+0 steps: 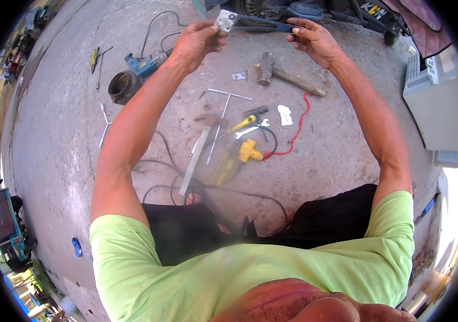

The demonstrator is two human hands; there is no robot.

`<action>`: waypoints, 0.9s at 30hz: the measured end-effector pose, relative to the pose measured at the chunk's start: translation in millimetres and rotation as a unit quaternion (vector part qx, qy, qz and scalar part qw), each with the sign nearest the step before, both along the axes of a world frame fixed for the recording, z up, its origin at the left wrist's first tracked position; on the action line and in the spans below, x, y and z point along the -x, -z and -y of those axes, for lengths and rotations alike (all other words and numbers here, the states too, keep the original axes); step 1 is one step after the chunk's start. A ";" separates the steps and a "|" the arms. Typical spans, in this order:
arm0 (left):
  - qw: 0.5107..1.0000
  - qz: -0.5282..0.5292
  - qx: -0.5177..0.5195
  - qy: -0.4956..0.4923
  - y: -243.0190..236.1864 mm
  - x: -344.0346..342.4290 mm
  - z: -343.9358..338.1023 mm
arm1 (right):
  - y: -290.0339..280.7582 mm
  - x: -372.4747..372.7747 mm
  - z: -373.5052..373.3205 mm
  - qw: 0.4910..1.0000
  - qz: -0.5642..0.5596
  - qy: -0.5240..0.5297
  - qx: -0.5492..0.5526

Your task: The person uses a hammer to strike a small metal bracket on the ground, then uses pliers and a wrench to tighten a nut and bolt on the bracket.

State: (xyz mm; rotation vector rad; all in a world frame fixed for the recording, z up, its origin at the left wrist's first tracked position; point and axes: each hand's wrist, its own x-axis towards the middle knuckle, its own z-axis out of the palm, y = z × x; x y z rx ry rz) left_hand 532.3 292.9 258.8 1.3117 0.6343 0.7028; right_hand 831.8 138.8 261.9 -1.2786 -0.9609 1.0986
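Both arms reach forward toward the far edge of the view. In my left hand (199,43), thumb and fingers pinch a small silver metal plate (226,20) with dark round holes or bolts. From the plate a long flat black bar (266,23) stretches rightward. Its right end sits between the thumb and fingers of my right hand (317,44). Just beyond, a motorcycle wheel (255,7) shows in part. Nearer on the ground lie a sledgehammer head (266,68) with a wooden handle (298,81), and a blue power tool (145,63) beside my left forearm.
On the concrete between my legs and hands lie a T-handle wrench (230,95), a claw hammer (195,158), a yellow-handled screwdriver (244,123), an open-ended wrench (251,129), a yellow plug connector (249,151) and a red cord (300,129). A dark metal cylinder (124,87) stands left; a white cabinet (438,102) right.
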 end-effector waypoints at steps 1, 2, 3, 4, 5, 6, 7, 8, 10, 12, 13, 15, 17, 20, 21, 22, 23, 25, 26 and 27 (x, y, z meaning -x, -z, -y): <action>1.000 0.001 0.001 0.003 0.2 0.5 -0.7 | 0.0 1.1 0.4 1.000 0.007 0.004 0.006; 1.000 0.002 0.003 0.006 -0.1 0.5 -1.8 | -0.3 1.8 0.5 1.000 0.014 0.009 0.011; 1.000 0.003 0.004 0.010 -0.2 0.8 -2.6 | 0.1 1.7 -0.3 1.000 0.012 0.009 0.014; 1.000 0.001 0.000 0.007 0.2 1.5 -2.8 | 1.0 1.2 -1.3 1.000 0.009 0.008 0.016; 1.000 -0.001 -0.004 0.004 -0.2 1.7 -1.6 | 1.4 1.1 -1.7 1.000 0.007 0.009 0.019; 1.000 -0.002 -0.008 0.001 -0.7 1.6 -0.5 | 1.9 1.2 -1.8 1.000 0.008 0.011 0.023; 1.000 -0.002 -0.009 0.000 -1.4 1.2 0.4 | 2.5 1.4 -2.0 1.000 0.009 0.014 0.026; 1.000 -0.002 -0.010 -0.001 -1.6 1.3 0.7 | 2.4 2.5 -2.4 0.999 0.011 0.016 0.028; 1.000 0.000 -0.010 0.002 -2.3 1.4 0.7 | 2.1 4.8 -2.0 0.999 0.014 0.026 0.033; 1.000 0.005 -0.007 0.011 -3.1 1.5 0.0 | 1.8 5.8 -1.9 0.999 0.014 0.029 0.035; 1.000 0.005 -0.005 0.011 -3.4 1.5 -0.1 | 1.8 5.9 -2.0 0.999 0.012 0.028 0.034; 1.000 0.005 -0.001 0.012 -4.9 0.4 0.7 | 1.4 4.6 -2.0 0.999 -0.006 0.025 0.032; 1.000 0.010 0.001 0.018 -6.3 0.2 0.2 | 0.1 3.4 -2.4 0.999 -0.037 0.018 0.029; 1.000 0.019 0.010 0.020 -7.3 -0.2 0.4 | -1.3 6.5 -2.3 0.995 -0.096 0.031 0.011; 0.999 0.023 0.014 0.019 -7.6 -0.9 0.7 | -1.8 6.7 -2.2 0.992 -0.121 0.032 0.009; 0.999 0.030 0.021 0.025 -8.3 -1.8 0.6 | -2.1 6.7 -2.2 0.989 -0.146 0.032 0.008; 0.998 0.038 0.028 0.031 -9.3 -3.0 0.2 | -2.2 6.9 -2.4 0.985 -0.172 0.031 0.006; 0.997 0.050 0.036 0.038 -10.5 -5.3 0.3 | 4.9 7.7 -4.1 0.977 -0.213 -0.002 -0.020; 0.997 0.056 0.038 0.039 -11.8 -6.2 0.7 | 3.6 12.2 -4.5 0.972 -0.234 -0.019 -0.032; 0.997 0.061 0.039 0.040 -13.2 -6.8 1.1 | 2.2 16.6 -4.9 0.971 -0.237 -0.008 -0.039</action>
